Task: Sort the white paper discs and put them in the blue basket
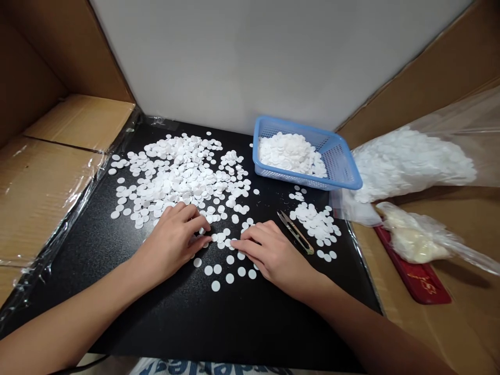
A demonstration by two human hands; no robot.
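Note:
Small white round discs [175, 179] lie in a wide heap across the black table. My left hand [175, 232] rests at the heap's near edge, its thumb and index finger apart beside a small cluster of discs [221, 238]. From the other side, my right hand [269, 250] reaches to the same cluster, fingers stretched out and fingertips touching the discs. Neither hand visibly holds anything. Several single discs [229, 278] are spread flat in front of the hands. Thread snips [296, 232] lie just right of my right hand, alongside a smaller pile of discs [316, 223].
A blue plastic basket [308, 179] part full of white discs stands at the back right. Beyond the table's right edge are a clear bag of white discs [410, 161], a knotted bag with pale contents [414, 234] and a red packet [425, 284]. Cardboard [50, 182] borders the left.

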